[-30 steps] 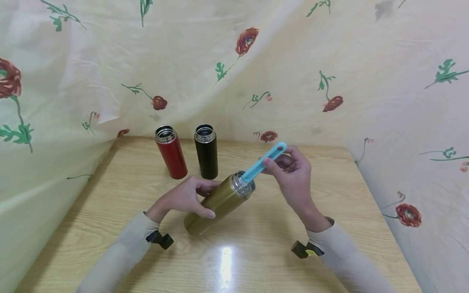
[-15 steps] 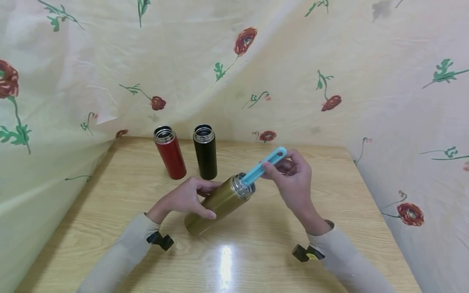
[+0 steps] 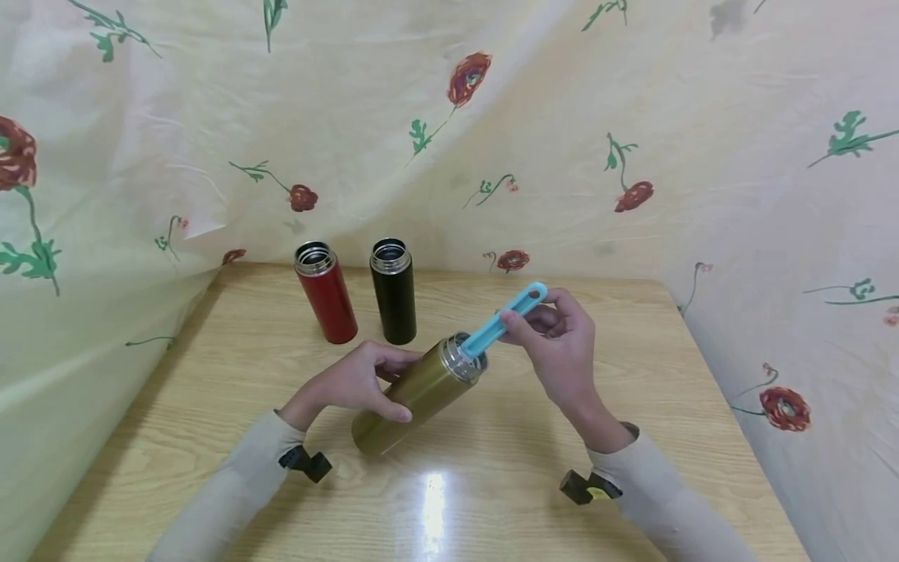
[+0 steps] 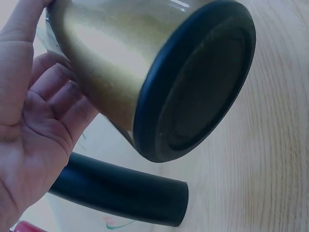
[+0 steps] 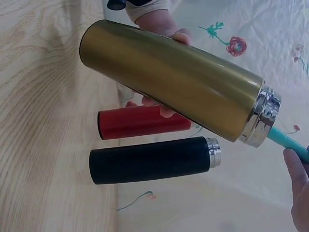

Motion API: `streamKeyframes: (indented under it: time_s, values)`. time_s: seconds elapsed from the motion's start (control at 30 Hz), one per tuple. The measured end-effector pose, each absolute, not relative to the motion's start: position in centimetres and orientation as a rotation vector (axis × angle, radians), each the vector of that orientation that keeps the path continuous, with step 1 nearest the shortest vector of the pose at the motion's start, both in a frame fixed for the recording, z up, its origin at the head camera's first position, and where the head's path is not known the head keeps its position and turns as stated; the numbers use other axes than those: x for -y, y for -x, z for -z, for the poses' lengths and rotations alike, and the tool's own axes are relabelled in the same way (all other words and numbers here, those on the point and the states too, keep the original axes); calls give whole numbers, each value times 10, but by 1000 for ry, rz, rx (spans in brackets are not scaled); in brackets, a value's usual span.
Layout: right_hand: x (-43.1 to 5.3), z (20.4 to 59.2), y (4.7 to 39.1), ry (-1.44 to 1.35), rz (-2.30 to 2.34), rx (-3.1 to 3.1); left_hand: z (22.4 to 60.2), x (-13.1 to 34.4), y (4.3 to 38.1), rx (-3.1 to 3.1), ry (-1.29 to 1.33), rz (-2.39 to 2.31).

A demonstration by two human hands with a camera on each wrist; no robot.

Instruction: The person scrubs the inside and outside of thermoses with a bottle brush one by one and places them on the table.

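In the head view my left hand (image 3: 361, 380) grips a gold thermos flask (image 3: 424, 394) by its side, thumb across the front. The flask is lidless and tilted, its steel mouth pointing up and to the right. My right hand (image 3: 565, 351) pinches a light-blue plastic handle (image 3: 502, 321) with a hanging hole at its top. The handle's lower end goes into the flask's mouth; whatever is on that end is hidden inside. From the left wrist view, the flask's dark base (image 4: 203, 87) is raised off the table on its near side.
A red thermos flask (image 3: 328, 304) and a black one (image 3: 396, 304) stand upright, both lidless, at the back left of the wooden table (image 3: 597, 499). Flower-printed cloth (image 3: 562, 117) hangs behind and along both sides.
The light-blue handle has slid slightly deeper into the gold flask, my right hand moving down a little with it. My left hand keeps its grip, and the flask stays about where it was.
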State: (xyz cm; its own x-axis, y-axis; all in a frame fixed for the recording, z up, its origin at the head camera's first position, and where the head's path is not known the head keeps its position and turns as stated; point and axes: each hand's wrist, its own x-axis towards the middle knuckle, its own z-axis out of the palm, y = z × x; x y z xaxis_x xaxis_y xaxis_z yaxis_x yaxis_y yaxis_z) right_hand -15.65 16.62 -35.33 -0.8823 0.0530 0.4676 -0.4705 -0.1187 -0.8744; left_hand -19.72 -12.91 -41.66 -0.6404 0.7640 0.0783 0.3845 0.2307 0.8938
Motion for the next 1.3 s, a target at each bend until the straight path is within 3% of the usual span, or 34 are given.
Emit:
streamKeyframes:
  time_s: [1.3]
  values:
    - [-186,325,152,-582,-2058,1637,417,133,192,-2096,-1012,-1358]
